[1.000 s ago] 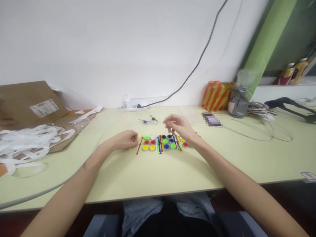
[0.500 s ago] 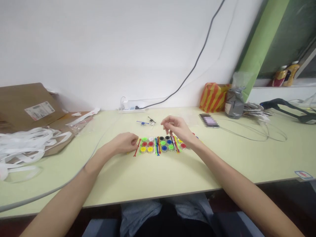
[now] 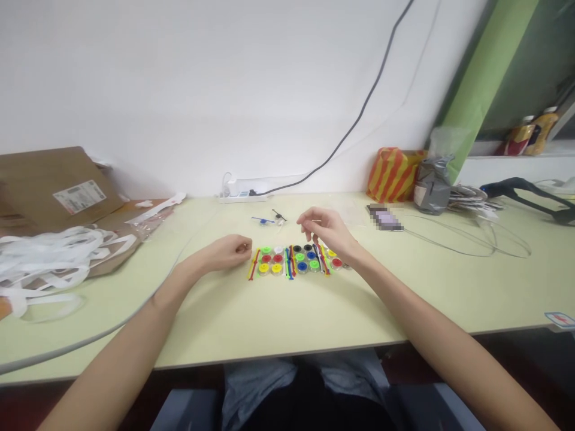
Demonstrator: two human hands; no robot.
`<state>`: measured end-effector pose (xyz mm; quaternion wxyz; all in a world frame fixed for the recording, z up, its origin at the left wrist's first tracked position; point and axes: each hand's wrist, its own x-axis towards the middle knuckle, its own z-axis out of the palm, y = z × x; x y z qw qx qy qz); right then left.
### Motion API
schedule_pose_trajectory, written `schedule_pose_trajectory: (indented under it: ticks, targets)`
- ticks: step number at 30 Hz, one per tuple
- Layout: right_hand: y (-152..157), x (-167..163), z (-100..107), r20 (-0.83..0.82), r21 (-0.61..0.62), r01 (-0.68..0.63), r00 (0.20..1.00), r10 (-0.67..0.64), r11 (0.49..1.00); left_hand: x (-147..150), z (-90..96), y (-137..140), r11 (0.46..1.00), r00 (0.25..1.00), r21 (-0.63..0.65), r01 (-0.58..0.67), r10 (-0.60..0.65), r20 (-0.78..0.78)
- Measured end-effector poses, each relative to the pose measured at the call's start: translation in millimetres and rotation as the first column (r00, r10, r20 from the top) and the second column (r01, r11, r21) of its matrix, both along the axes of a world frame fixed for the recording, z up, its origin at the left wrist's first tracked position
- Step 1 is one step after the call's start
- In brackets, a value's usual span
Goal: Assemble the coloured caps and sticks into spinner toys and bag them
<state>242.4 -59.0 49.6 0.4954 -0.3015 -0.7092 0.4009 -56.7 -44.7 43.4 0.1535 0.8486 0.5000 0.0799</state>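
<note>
In the head view, the left hand [image 3: 229,251] rests at the left end of the rows of coloured discs [image 3: 277,269] on the table [image 3: 287,317], just beside a red stick [image 3: 254,265], its fingers curled into a narrow grip that may or may not hold something; I cannot tell. The right hand [image 3: 327,230] hangs over the black discs [image 3: 297,248], its grip loosely parted, while a blue spinner [image 3: 263,221] and a black spinner [image 3: 279,216] lie behind the rows, near the power strip [image 3: 245,198].
</note>
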Motion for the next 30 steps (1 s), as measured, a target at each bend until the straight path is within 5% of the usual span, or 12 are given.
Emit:
schedule_pose_trajectory:
  ticks: [23, 27, 30]
  targets:
    - [9.2, 3.6, -6.2, 0.014, 0.029, 0.039, 0.999, -0.039, 0.999, 4.2, -6.2, 2.0, 0.999, 0.999, -0.019, 0.041, -0.041, 0.004]
    - [48.5, 0.9, -22.1, 0.183, 0.05, 0.153, 0.97, -0.16, 0.987, 10.5, -9.1, 0.2, 0.996, 1.0, 0.084, 0.001, 0.0, -0.013]
    - [85.7, -17.1, -24.0, 0.442, 0.157, 0.238, 0.851, -0.284, 0.958, 14.2, -13.8, 0.1, 0.991, 1.0, 0.136, -0.008, 0.01, -0.012]
